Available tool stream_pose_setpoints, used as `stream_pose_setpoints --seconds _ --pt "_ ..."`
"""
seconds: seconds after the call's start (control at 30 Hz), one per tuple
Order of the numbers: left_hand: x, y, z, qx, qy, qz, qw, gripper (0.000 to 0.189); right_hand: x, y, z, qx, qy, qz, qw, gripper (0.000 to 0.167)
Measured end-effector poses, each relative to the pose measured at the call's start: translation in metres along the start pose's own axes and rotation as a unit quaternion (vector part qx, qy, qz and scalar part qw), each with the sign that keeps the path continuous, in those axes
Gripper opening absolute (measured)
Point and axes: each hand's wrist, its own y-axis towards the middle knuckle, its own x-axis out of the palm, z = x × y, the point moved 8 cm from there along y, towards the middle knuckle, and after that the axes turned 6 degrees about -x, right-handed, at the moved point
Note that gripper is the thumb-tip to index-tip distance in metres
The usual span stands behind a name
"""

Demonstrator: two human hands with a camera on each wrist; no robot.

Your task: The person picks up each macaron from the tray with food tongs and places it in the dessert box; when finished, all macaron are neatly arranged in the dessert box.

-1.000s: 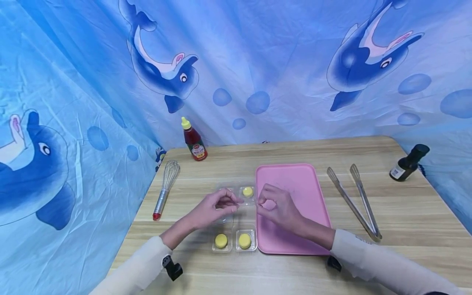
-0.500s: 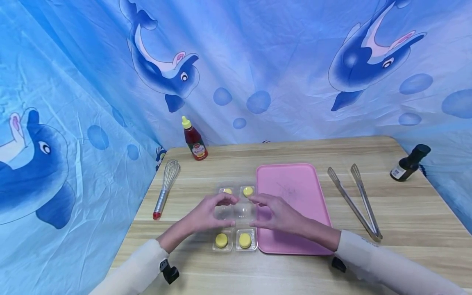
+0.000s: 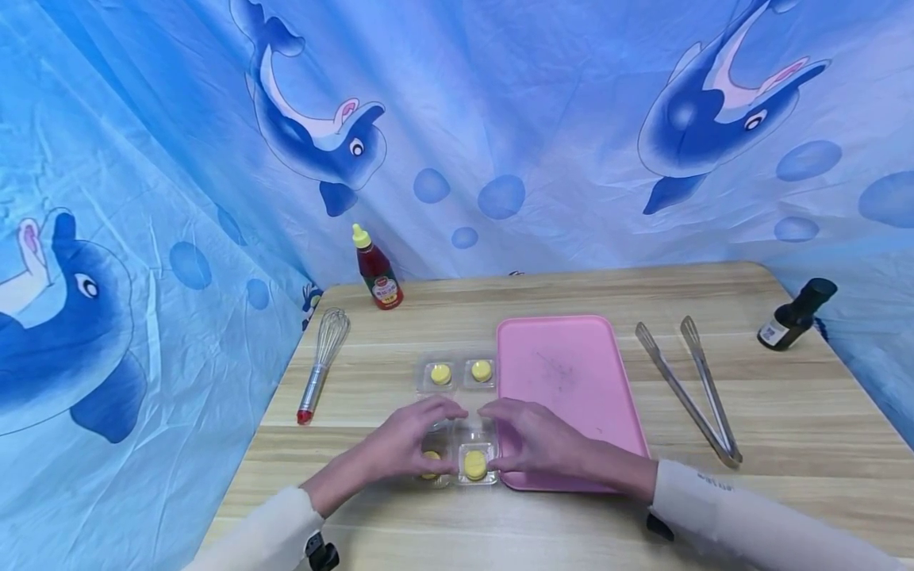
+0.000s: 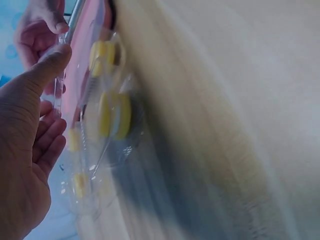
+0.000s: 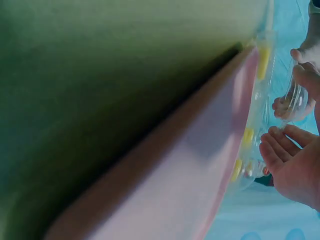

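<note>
Between my left hand and right hand is a clear plastic domed lid, pinched by its edges from both sides. Beneath it, a yellow macaron sits in an open square clear plastic box, close to my right thumb. My left fingers partly hide another yellow macaron in a box beside it. Farther back, two more yellow macarons lie in clear boxes, a left one and a right one. In the left wrist view the near macaron shows a pale filling.
A pink tray lies directly right of the boxes. Metal tongs rest beyond it, with a dark bottle at the far right. On the left are a whisk and a red sauce bottle.
Both hands have moved toward the near boxes, carrying the clear lid with them. The back left macaron, hidden earlier, is now uncovered, while the front left one is partly covered.
</note>
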Motion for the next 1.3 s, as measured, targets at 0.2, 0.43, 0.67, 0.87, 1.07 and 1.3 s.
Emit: stream_pose_setpoints --seconds 0.2,0.43,0.67,0.87,1.07,1.3 --pt "0.010 -0.007 0.003 -0.011 0.019 -0.012 0.9997 0.080 0.008 -0.006 -0.006 -0.010 -0.008 -0.003 0.9999 0.076" --pt "0.018 -0.011 0.006 0.002 0.058 -0.001 0.9983 0.083 0.014 -0.011 -0.009 -0.020 -0.023 -0.005 0.9995 0.078" --pt "0.019 -0.011 0.008 0.010 0.072 0.004 0.9974 0.084 0.017 -0.013 -0.009 -0.018 -0.034 -0.007 0.9992 0.079" --pt "0.021 -0.011 0.010 0.005 0.087 -0.005 0.9962 0.085 0.018 -0.013 -0.008 -0.014 -0.034 -0.009 0.9993 0.077" --pt "0.022 -0.011 0.010 0.011 0.101 -0.013 0.9947 0.085 0.019 -0.014 -0.007 -0.008 -0.036 -0.009 0.9993 0.076" --pt "0.021 -0.012 0.011 0.021 0.105 -0.019 0.9940 0.086 0.020 -0.014 -0.008 -0.015 -0.038 -0.007 0.9991 0.076"
